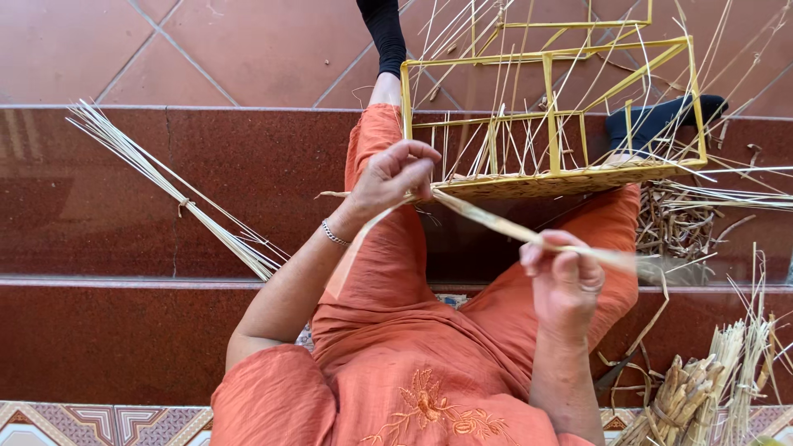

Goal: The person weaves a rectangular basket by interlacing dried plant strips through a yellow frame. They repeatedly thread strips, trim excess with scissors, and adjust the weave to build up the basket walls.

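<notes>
Hands both closed: our left hand (395, 175) pinches the straw strand (487, 220) at the woven basket frame (552, 124) edge; our right hand (565, 277) grips it farther out.

Bright, even daylight, soft, no hard shadows. Polished red steps (124, 190) give faint glossy reflection. Right hand (566, 285) and strip (496, 225) slightly motion-blurred. Centre mostly sharp. Mild wide-angle bending at edges.

One head camera looks steeply down, close above the frame (552, 107) on the person's lap; steps run across beneath and beyond the frame.
</notes>
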